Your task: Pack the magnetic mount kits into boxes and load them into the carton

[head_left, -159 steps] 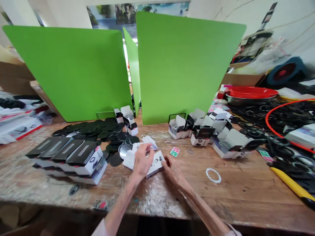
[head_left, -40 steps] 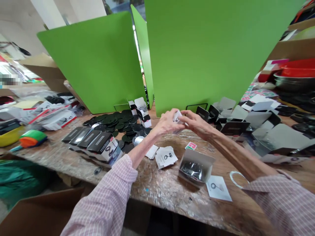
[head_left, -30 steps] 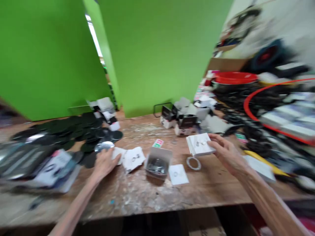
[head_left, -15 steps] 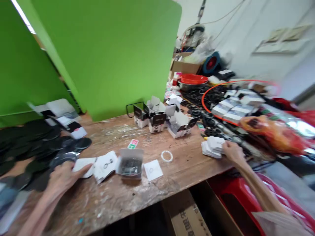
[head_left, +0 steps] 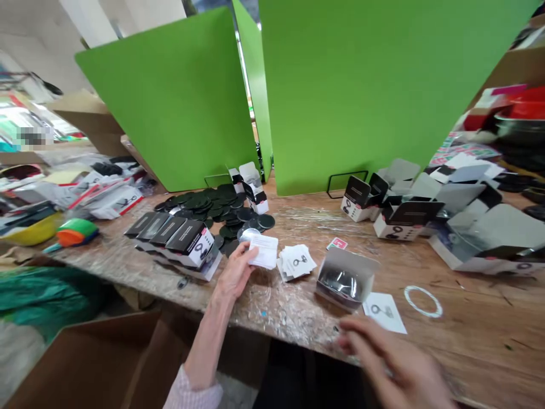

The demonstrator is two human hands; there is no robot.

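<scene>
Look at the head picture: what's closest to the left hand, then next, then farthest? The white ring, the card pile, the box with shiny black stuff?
1. Card pile: just right of the left hand.
2. Box: farther right.
3. White ring: farthest right.

The bench (head_left: 472, 318) is worn wood, rough and scuffed along its near edge. Smooth white paper leaflets (head_left: 264, 251); mostly matt dark discs (head_left: 196, 200); glossy dark item (head_left: 340, 283) in a cardboard box (head_left: 355, 268); smooth, matt green panels (head_left: 361, 96).
</scene>
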